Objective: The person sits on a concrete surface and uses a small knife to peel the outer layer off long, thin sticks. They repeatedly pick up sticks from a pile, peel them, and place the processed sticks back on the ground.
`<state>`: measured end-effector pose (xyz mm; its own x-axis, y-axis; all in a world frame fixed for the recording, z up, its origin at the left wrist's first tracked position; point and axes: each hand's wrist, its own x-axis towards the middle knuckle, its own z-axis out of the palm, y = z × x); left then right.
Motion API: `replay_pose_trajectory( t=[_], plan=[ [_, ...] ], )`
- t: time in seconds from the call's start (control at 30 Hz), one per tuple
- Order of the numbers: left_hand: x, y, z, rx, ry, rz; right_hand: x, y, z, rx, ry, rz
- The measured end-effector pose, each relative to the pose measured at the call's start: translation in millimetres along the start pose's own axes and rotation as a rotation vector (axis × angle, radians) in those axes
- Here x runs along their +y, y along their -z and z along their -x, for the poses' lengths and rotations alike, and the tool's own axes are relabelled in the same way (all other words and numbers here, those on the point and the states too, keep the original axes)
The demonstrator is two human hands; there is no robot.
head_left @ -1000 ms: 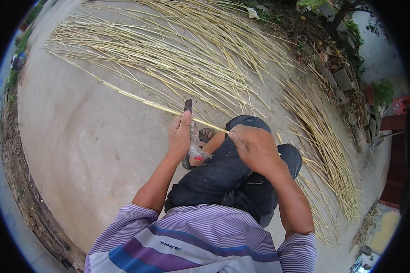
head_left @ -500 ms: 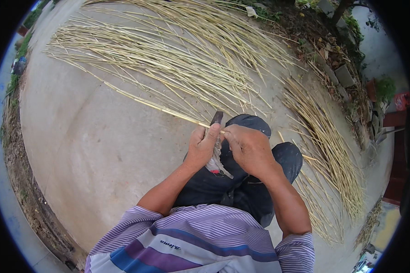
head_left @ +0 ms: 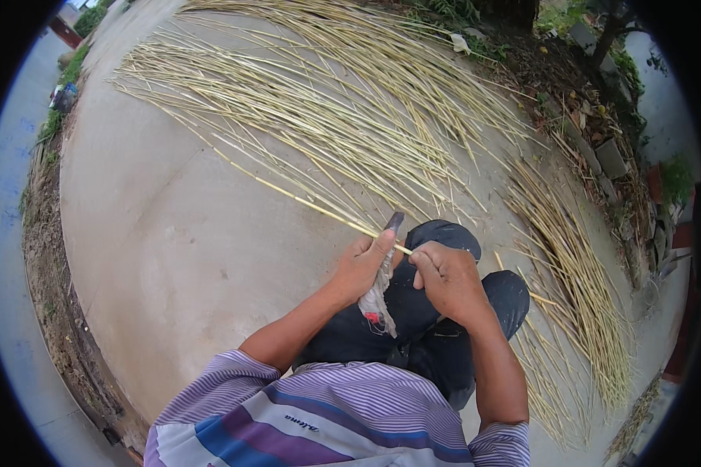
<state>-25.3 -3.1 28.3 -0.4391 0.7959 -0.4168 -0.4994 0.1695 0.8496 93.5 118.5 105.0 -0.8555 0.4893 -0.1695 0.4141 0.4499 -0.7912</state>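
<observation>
A long, pale yellow stalk [head_left: 311,204] reaches from the ground at the upper left to my hands above my knees. My left hand [head_left: 362,266] is closed around a tool like a knife, with a short dark blade [head_left: 395,223] pointing away from me and a dirty grey rag [head_left: 378,296] hanging below the grip. The left thumb presses the stalk against that tool. My right hand [head_left: 450,282], a little to the right, grips the near end of the stalk between thumb and curled fingers. A short length of stalk shows between the hands.
Two broad spreads of cut stalks [head_left: 288,101] lie on the concrete ground [head_left: 163,233] ahead. Another pile of yellower stalks [head_left: 576,265] lies at the right. Beyond it are a dirt bank with dry leaves [head_left: 549,89], a block [head_left: 611,158] and a plant pot [head_left: 653,184].
My right hand has drawn away from the left, to the right, and more of the stalk shows between them. The whole view has shifted slightly.
</observation>
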Motion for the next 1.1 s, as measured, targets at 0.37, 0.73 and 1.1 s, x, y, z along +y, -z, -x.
replay_pose_trajectory(
  t=[0.37,0.73,1.1],
  plan=[
    [-38.3,-4.3,-26.7,0.230,-0.446,-0.472,7.2,-22.5,1.0,0.127,0.001,0.138],
    [-16.6,38.5,-61.8,0.015,0.147,0.203,31.6,11.9,-8.6,0.360,0.078,0.493],
    [-77.8,179.0,-165.1,0.218,0.343,-0.555,212.7,107.1,141.0,0.784,-0.422,0.384]
  ],
)
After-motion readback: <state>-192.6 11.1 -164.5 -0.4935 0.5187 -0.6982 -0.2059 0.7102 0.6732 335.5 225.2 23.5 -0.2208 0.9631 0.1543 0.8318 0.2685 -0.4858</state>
